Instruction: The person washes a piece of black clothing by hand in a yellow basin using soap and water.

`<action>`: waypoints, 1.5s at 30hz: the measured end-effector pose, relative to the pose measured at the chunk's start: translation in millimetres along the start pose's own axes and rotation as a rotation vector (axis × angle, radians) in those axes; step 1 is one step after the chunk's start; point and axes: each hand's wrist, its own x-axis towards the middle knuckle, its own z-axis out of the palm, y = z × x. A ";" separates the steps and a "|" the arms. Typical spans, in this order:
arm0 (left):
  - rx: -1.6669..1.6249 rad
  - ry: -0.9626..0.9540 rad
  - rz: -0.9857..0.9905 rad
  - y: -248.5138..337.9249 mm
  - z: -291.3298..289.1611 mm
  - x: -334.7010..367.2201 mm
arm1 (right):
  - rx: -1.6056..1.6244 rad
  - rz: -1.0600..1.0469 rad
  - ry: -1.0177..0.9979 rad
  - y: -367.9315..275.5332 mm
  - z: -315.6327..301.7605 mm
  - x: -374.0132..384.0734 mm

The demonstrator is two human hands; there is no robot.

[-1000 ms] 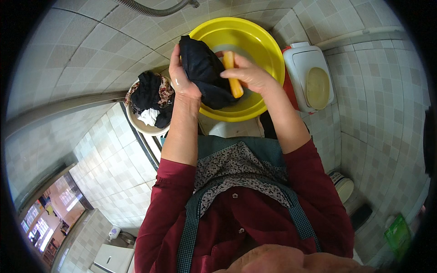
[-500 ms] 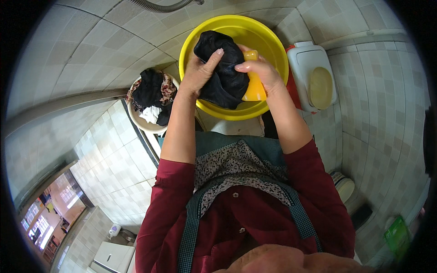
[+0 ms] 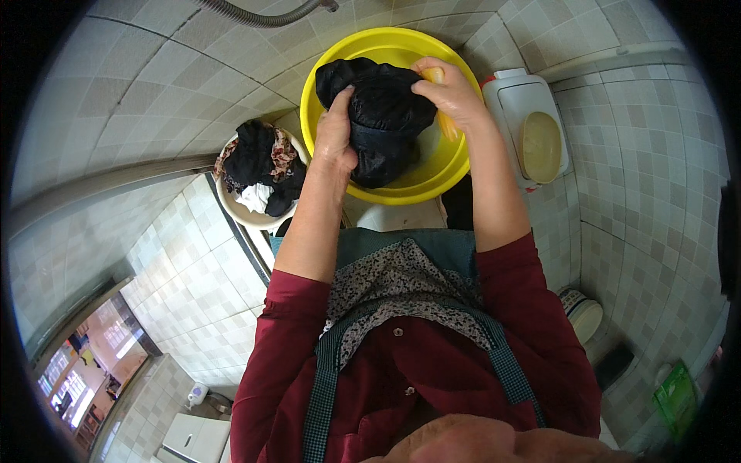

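Two bare hands work over a yellow basin (image 3: 333, 54) that sits on the tiled floor (image 3: 139, 85). The left hand (image 3: 336, 139) has its grip closed on a bundle of wet black cloth (image 3: 382, 116), fingers pressed into the fabric from the left side, holding it up above the basin's middle. The right hand (image 3: 451, 92) clamps the cloth from the right and also holds a yellow-orange bar (image 3: 444, 116), probably soap, mostly hidden beneath the palm, with one end showing above the fingers and the rest below the hand, against the cloth. Both forearms are bare, with dark red sleeves pushed up.

Just left of the basin stands a smaller pale bowl (image 3: 231, 207) heaped with dark, patterned and white laundry (image 3: 258, 166). Just right of the basin a white jug (image 3: 529, 116) lies flat. A metal hose (image 3: 262, 15) curves across the floor above the basin.
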 end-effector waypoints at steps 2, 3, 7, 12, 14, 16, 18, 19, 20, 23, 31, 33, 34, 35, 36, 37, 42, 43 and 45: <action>-0.034 0.010 -0.030 0.1 0.6 -2.5 | -0.281 -0.080 0.143 -11.6 10.3 -3.7; -0.051 0.015 -0.045 0.7 2.1 -5.0 | -0.421 -0.119 0.215 -18.0 16.4 -5.5; -0.151 -0.044 -0.100 6.1 12.2 -14.1 | -0.446 -0.437 0.611 -36.6 40.2 -15.5; -0.111 -0.097 0.210 -25.0 -15.8 3.5 | -0.603 -0.758 0.188 -32.2 106.6 -39.2; -0.102 0.104 -0.018 -8.7 11.6 -17.3 | -0.508 -0.545 0.272 -25.4 91.4 -16.5; -0.070 0.110 -0.044 -11.2 13.1 -18.4 | -0.167 -0.073 0.037 -18.6 76.3 -6.8; -0.096 0.066 -0.039 -8.0 19.5 -27.0 | -0.089 0.035 -0.090 -3.7 68.4 0.9; -0.132 0.035 -0.033 -4.9 20.1 -27.8 | -0.062 0.039 -0.040 1.1 69.8 1.3; -0.167 0.004 -0.027 -2.7 18.8 -27.9 | -0.036 0.043 0.011 5.3 72.0 1.3; -0.213 0.037 0.049 10.0 17.2 -22.1 | -0.128 0.004 0.092 32.7 72.3 9.4; -0.217 -0.006 0.147 32.5 9.3 -24.0 | 0.444 0.360 -0.204 -10.7 50.5 -22.0; -0.147 -0.032 0.134 31.2 9.5 -22.7 | 0.424 0.263 -0.096 -4.3 51.4 -17.3; -0.105 -0.049 0.134 29.9 10.0 -22.9 | 0.410 0.215 -0.045 -2.9 50.7 -12.9; -0.062 -0.067 0.133 28.6 10.5 -23.1 | 0.437 0.169 0.010 -2.1 45.9 -8.7; -0.036 -0.078 0.133 25.1 8.6 -20.0 | 0.439 0.139 0.028 -1.7 37.7 -5.2; -0.008 -0.089 0.137 23.2 8.6 -16.3 | 0.462 0.042 0.129 -4.8 37.1 -4.2; 0.129 0.049 0.100 9.2 2.5 -3.7 | 0.138 -0.381 0.158 -15.8 32.8 -7.7; 0.122 0.053 0.117 7.0 2.9 -3.3 | -0.009 -0.383 0.054 -19.0 29.4 -10.6; 0.098 0.017 0.187 -1.1 -6.3 1.8 | -0.257 -0.427 -0.035 -16.3 25.3 -17.7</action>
